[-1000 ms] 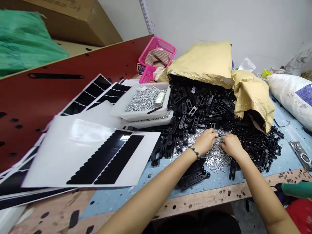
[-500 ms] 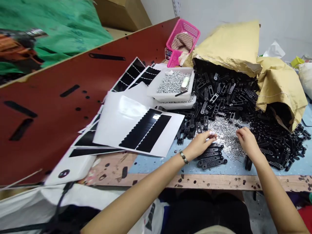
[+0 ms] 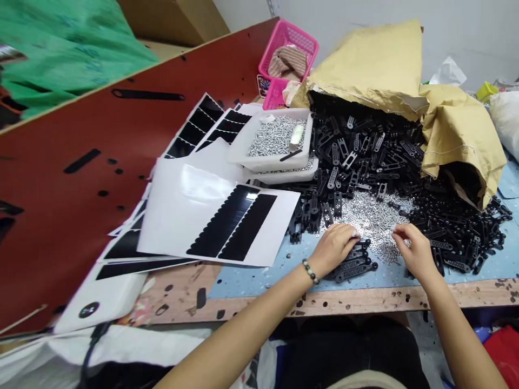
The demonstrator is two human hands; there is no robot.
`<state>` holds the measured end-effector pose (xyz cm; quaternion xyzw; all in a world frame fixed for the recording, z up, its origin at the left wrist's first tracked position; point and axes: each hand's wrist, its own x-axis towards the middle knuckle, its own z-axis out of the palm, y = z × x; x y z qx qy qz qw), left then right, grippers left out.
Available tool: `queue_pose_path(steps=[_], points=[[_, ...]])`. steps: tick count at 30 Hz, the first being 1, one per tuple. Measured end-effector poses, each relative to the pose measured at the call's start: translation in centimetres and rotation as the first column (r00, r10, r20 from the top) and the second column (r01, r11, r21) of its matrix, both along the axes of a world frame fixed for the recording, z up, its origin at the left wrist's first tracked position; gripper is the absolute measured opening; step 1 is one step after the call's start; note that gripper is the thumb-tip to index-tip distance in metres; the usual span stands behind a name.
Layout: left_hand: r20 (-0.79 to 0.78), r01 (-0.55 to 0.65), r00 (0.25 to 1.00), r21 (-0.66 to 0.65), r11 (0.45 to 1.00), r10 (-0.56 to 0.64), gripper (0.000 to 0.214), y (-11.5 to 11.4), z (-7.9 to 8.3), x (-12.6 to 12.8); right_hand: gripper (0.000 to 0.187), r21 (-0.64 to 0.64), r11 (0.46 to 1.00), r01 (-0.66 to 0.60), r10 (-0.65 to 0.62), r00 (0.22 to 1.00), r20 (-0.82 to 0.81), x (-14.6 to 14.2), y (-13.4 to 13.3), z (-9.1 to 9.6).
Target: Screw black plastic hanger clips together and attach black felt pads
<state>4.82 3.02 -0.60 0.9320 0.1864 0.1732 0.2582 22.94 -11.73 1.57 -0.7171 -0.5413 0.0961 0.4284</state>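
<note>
My left hand is over the left end of a short row of black plastic arms, its fingers curled together at the tips. Whatever they hold, if anything, is too small to make out. To its right, my right hand has thumb and forefinger pinched at the edge of a spread of small silver screws and nuts; what is between those fingertips cannot be made out either. Behind the hardware lies a large heap of loose black plastic pieces.
Stacked white trays of screws stand left of the heap. White sheets with black stickers overlap further left, beside a red board. Torn paper sacks and a pink basket are at the back.
The view has swung slightly to the right. My left hand has drawn back a little towards the row of black arms, its fingers more curled. My right hand stays pinched near the screws.
</note>
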Motion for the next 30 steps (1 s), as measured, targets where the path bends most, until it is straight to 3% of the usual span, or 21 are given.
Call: queue_pose_path(steps=[13,19,22,26,30], points=[[-0.019,-0.016,1.000,0.057,0.998,0.017,0.016,-0.4,0.2,0.1,0.019,0.020,0.994,0.108,-0.107,0.994,-0.020,0.3,-1.1,-0.4],[0.032,-0.020,0.999,0.061,0.998,0.018,0.021,-0.5,1.2,0.0,0.022,0.021,0.981,0.193,-0.191,0.979,-0.077,0.7,-1.2,-0.7],[-0.016,-0.025,1.000,0.031,0.999,0.025,0.030,-0.7,1.5,0.5,0.023,0.013,0.976,0.216,-0.213,0.969,-0.122,0.7,-1.3,-0.9],[-0.139,0.049,0.988,-0.080,0.996,-0.060,0.037,-1.3,1.3,0.7,0.021,-0.009,0.973,0.230,-0.226,0.946,-0.232,0.8,-1.7,-1.0],[-0.137,0.079,0.986,-0.127,0.989,-0.097,0.037,-2.0,1.3,0.3,0.021,-0.007,0.972,0.234,-0.221,0.909,-0.354,1.0,-1.9,-1.4]])
